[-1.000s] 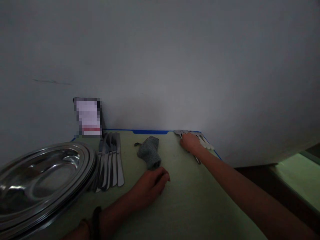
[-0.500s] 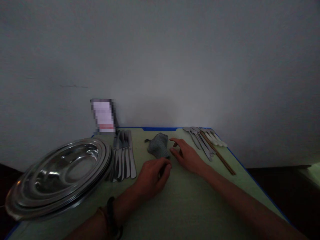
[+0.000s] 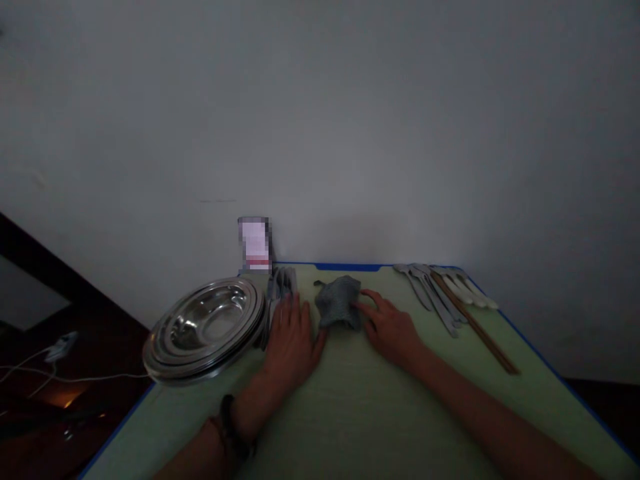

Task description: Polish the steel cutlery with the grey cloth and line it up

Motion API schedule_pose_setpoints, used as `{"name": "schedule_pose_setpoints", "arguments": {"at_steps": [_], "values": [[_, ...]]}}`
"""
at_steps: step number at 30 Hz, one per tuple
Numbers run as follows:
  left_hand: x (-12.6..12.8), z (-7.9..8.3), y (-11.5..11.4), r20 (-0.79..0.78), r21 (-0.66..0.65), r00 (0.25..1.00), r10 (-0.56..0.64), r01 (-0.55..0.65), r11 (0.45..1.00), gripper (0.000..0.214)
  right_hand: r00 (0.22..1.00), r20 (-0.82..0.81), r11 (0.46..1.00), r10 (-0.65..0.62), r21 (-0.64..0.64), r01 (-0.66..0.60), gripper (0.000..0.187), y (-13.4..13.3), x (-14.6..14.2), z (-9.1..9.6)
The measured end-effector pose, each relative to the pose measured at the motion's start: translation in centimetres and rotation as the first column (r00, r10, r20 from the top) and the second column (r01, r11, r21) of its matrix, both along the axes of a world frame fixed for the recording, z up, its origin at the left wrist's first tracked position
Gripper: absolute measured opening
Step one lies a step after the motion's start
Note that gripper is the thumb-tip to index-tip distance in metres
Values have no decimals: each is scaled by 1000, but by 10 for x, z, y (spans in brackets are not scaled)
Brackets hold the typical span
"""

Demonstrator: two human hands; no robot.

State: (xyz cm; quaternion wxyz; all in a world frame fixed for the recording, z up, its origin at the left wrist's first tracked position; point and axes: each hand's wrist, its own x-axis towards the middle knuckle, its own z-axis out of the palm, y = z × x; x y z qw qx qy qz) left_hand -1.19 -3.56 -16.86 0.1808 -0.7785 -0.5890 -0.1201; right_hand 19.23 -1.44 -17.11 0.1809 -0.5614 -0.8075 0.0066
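Note:
My left hand lies palm down with its fingers stretched out, over the near part of a row of metal table knives. Their handles are mostly hidden beneath it. A crumpled grey cloth rests in the middle of the table, just beyond my left thumb. At the cloth's right side is my right hand, fingers apart, with the fingertips at its edge. Whether they press on the cloth I cannot tell.
Stacked metal plates stand left on the green table. Behind them a phone leans on the wall. At right lie metal cutlery, wooden chopsticks and white spoons. A white cable runs beyond the left edge.
My left hand has gone from beside the cloth leftward onto the knives, its curled fingers now straight. My right hand is closer to the cloth. The whole view has shifted.

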Motion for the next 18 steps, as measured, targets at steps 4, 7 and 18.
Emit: {"name": "schedule_pose_setpoints", "arguments": {"at_steps": [4,7,18], "values": [[-3,-1,7,-50,-86,994,93,-97,992,61,999,-34,1000,1,-10,-1,46,7,-3,2],[-7,3,10,-59,-153,997,44,-52,987,56,998,-60,1000,18,-24,-19,47,13,-6,1],[-11,-1,12,-36,-211,996,83,-88,974,54,996,-80,998,46,-32,-49,41,20,-2,-6]]}}
